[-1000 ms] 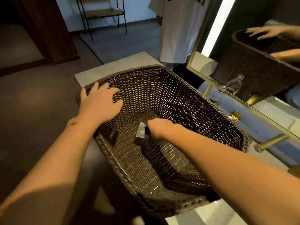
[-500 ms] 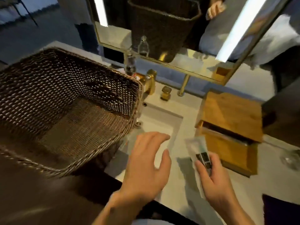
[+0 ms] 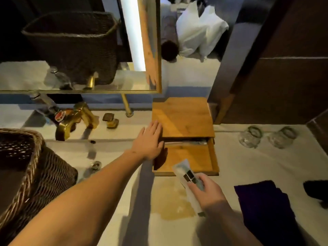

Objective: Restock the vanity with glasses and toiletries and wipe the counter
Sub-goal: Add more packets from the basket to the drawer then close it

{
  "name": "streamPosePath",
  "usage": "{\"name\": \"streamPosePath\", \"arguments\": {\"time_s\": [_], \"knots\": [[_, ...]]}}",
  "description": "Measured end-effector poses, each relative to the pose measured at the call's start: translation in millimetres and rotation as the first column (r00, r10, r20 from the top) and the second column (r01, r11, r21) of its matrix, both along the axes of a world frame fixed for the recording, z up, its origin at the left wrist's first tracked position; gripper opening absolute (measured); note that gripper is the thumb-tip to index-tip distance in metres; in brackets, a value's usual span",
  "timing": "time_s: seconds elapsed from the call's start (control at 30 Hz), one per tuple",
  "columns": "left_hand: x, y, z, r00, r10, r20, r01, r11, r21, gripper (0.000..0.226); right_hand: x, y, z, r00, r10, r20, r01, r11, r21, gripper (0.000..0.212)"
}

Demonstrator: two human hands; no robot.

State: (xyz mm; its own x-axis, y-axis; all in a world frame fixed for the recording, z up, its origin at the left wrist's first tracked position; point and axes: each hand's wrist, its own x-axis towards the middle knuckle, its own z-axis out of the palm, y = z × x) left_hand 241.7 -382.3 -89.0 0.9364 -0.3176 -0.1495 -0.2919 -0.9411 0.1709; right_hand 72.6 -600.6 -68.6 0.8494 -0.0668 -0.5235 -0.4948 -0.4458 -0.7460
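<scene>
A wooden toiletry box [image 3: 184,118] stands on the pale counter [image 3: 248,166], its drawer [image 3: 195,158] pulled out toward me. My left hand [image 3: 150,139] lies flat against the box's left side, fingers spread, holding nothing. My right hand [image 3: 204,190] grips a clear toiletry packet [image 3: 184,172] with dark labels, its tip over the drawer's front edge. Another packet lies at the back of the drawer under the lid. Two upturned glasses [image 3: 250,137] [image 3: 283,137] sit to the right of the box. A dark purple cloth [image 3: 264,206] lies at the right.
A dark wicker basket [image 3: 35,174] sits over the sink at the left. A brass tap [image 3: 74,119] and a water bottle [image 3: 48,109] stand behind it, below a gold-framed mirror [image 3: 79,50]. A wet yellowish patch [image 3: 170,201] marks the counter in front of the box.
My right hand took the packet out of the basket and carried it right to the drawer. My left hand left the basket rim and now rests against the wooden box.
</scene>
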Motion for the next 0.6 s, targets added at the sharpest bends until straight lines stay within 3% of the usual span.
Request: {"name": "streamPosePath", "arguments": {"time_s": [0.17,0.3,0.43,0.6], "knots": [[-3,6,-24,0.997,-0.060,0.054,0.062,0.998,-0.029,0.075,18,-20,12,0.999,0.028,0.044,-0.035,0.987,0.157,0.011],[2,18,-33,0.986,-0.147,0.083,0.149,0.989,-0.018,0.078,60,-32,8,0.971,0.235,0.048,-0.233,0.972,-0.029,0.005],[5,25,-37,0.977,-0.185,0.105,0.188,0.982,-0.017,0.079,117,-30,-4,0.919,0.389,0.068,-0.354,0.888,-0.293,0.011],[7,28,-37,0.978,-0.203,0.048,0.206,0.977,-0.050,0.081,155,-22,-36,0.889,0.455,0.050,-0.439,0.879,-0.188,0.011]]}}
